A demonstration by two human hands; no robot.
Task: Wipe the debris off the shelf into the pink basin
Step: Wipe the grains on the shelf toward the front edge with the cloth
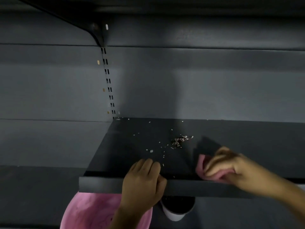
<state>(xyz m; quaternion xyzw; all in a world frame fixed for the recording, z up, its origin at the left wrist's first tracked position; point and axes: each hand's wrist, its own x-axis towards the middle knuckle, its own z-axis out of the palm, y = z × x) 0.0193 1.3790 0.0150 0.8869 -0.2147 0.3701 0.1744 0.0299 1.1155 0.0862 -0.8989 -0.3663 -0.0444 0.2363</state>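
Debris [179,140] lies scattered on the dark shelf [125,146], the densest cluster toward the far middle and loose specks trailing to the near edge and the far left corner. Left hand [143,180] rests curled over the near lip of the shelf, fingers on top, gripping the edge and holding nothing else. Right hand [229,164] is closed around a bunched pink cloth [202,164], which sits at the near edge of the shelf, right of the debris and apart from it; motion blur obscures the finger detail. Pink basin [92,212] stands below the shelf's near left edge, partly hidden by the left forearm. A white cup [177,212] sits just right of the basin, also below the shelf. Assessment: the debris appears light, dry and loose, so it is likely to scatter or bounce under a fast stroke. The cloth is soft and pliable; holding it bunched in the palm, with a broad face pressed flat, would suit a sweep leftward toward the basin.
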